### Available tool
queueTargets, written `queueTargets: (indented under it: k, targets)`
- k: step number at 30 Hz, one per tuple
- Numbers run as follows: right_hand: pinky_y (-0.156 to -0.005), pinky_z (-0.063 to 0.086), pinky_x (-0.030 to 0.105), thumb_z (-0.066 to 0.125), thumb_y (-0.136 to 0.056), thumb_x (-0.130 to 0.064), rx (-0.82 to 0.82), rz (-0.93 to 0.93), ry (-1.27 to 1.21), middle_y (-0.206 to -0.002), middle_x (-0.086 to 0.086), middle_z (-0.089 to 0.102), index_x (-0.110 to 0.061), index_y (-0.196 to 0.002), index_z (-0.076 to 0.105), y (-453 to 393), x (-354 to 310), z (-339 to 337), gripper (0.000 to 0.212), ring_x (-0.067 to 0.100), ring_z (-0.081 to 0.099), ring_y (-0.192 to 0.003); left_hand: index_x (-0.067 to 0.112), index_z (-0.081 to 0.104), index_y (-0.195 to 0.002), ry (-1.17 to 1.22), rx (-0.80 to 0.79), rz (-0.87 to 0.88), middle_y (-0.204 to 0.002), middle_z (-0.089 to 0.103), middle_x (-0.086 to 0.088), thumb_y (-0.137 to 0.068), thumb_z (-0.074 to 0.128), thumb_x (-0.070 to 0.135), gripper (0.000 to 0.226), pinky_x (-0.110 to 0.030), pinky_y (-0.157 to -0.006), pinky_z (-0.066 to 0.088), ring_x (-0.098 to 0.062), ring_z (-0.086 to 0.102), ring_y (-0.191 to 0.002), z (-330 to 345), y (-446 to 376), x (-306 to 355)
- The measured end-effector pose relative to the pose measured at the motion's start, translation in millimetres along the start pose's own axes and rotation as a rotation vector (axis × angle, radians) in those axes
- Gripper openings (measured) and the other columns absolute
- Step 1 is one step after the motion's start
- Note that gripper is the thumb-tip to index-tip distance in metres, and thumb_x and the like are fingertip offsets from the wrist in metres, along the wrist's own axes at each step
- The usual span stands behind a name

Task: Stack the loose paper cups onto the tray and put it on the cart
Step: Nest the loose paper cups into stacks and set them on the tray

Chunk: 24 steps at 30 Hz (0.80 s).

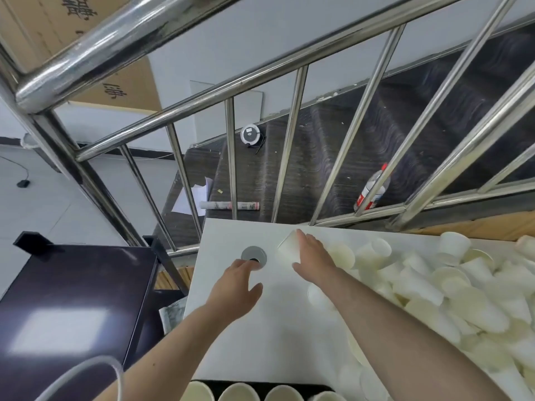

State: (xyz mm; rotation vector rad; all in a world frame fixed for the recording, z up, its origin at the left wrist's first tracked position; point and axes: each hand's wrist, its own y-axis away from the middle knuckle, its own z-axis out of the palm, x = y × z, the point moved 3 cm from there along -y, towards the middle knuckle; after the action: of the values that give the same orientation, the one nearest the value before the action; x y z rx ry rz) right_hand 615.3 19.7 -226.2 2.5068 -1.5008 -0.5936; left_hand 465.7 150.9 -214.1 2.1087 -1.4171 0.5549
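While both forearms stretch out over the white desk (231, 351), I see the right hand (311, 256) reaching farthest, its palm turned down and fingers laid along a single paper cup (288, 246) that lies on its side at the far edge of the desk; the fingers look fairly straight against the cup, so I read this grip as touching rather than clenched around it, though the cup's far side is hidden by the hand. My left hand (236, 287) hovers lower and to the left, palm down, fingers loosely spread and released, holding nothing, its fingertips just over a round metal grommet (254, 254) set in the desk. To the right, a big heap of loose paper cups (434, 285) covers the desk. At the near edge, a dark tray (208, 383) shows rows of upright cups (240, 393), rims up. On the left stands the dark cart (72, 299), its top surface glossy. Beyond the desk runs a steel railing (292, 134).
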Motion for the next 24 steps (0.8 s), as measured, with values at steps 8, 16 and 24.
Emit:
queueTargets:
  k: [8, 16, 24]
  targets:
    - [-0.096, 0.043, 0.038, 0.066, -0.086, -0.030, -0.032, 0.001, -0.003, -0.139, 0.007, 0.045, -0.016, -0.144, 0.025, -12, -7, 21, 0.072, 0.028, 0.046, -0.125, 0.025, 0.044, -0.137, 0.044, 0.002, -0.059, -0.136, 0.044, 0.007, -0.092, 0.054, 0.033, 0.046, -0.026, -0.098, 0.042, -0.011, 0.047, -0.123, 13, 3, -20]
    - [-0.097, 0.041, 0.025, 0.074, -0.076, -0.021, -0.030, -0.078, -0.404, -0.135, -0.005, 0.046, -0.019, -0.136, 0.042, 27, -18, 33, 0.068, 0.016, 0.050, -0.118, 0.023, 0.035, -0.143, 0.241, 0.113, -0.180, -0.141, 0.039, 0.002, -0.088, 0.061, 0.045, 0.065, -0.029, -0.097, 0.042, -0.015, 0.048, -0.123, 12, 1, -15]
    - [-0.089, 0.043, 0.020, 0.073, -0.078, -0.025, -0.066, -0.191, -0.502, -0.122, -0.013, 0.054, -0.025, -0.129, 0.047, 72, -11, 55, 0.057, 0.006, 0.053, -0.105, 0.021, 0.040, -0.142, 0.346, -0.012, -0.176, -0.130, 0.050, 0.003, -0.079, 0.071, 0.035, 0.072, -0.025, -0.091, 0.043, -0.014, 0.051, -0.115, 31, 4, 5]
